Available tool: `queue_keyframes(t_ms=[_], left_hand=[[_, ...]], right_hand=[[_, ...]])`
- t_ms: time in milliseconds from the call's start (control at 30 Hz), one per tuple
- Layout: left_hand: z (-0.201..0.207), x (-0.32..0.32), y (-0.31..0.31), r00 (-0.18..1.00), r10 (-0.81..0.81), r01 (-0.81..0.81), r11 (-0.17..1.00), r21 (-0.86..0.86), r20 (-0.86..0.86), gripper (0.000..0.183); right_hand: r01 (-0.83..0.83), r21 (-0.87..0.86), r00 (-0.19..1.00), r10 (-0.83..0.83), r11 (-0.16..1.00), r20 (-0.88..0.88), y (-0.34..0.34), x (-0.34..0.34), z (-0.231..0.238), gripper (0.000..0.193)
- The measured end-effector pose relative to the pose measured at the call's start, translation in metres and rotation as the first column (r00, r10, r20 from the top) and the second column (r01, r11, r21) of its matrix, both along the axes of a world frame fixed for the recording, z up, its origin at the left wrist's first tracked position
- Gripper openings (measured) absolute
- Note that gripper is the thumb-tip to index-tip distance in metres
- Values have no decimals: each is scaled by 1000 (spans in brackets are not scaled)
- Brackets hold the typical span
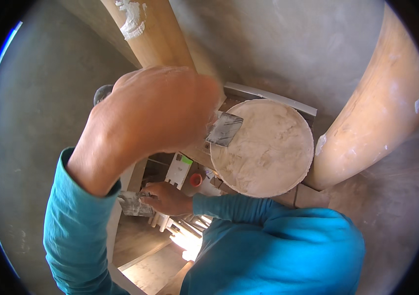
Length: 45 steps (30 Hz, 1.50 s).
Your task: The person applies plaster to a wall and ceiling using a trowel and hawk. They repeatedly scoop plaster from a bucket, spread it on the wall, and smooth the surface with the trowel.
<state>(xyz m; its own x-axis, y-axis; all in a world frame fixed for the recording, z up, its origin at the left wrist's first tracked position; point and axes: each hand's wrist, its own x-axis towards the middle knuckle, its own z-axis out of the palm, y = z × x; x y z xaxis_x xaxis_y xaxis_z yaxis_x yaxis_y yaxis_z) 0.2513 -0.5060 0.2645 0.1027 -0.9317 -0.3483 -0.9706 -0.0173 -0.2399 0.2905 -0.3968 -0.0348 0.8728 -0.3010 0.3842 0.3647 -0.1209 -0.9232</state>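
My left hand (150, 110), raised close in front, is closed round a putty knife. Its grey, smeared blade (225, 130) sticks out past the fingers over the rim of a round tub; a dark, rounded end (102, 93) shows behind the knuckles. Pale, pinkish putty (263, 147) fills the tub nearly to its edge, its surface uneven. Lower down, my right hand (167, 199) reaches across to the left and grips a flat scraper (135, 203) with grey-white smears. Both fingertips are partly hidden.
A tan cylindrical post (155, 34) with a white smear rises beyond my left hand. Another thick tan post (374, 103) stands right of the tub. Grey plastered walls (288, 39) surround the spot. Far below are a small red container (196, 180) and a brightly lit floor area.
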Motion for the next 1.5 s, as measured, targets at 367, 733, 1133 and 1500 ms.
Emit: queue_keyframes(t_ms=[367, 733, 1133, 1500], left_hand=[[-8, 12, -24, 984, -69, 93, 986, 137, -165, 17], [-9, -4, -19, 956, -211, 240, 962, 131, -203, 20], [-32, 15, -30, 856, -40, 199, 945, 258, -515, 22], [-23, 43, 1, 547, 4, 112, 991, 78, -837, 25]], right_hand=[[48, 8, 997, -48, 999, -57, -7, 6, -4, 35], [56, 2, 997, -55, 998, -47, -2, 13, -13, 36], [11, 44, 992, -5, 999, -124, -3, 10, -8, 38], [31, 95, 982, -12, 995, -190, 1, 9, -7, 37]])
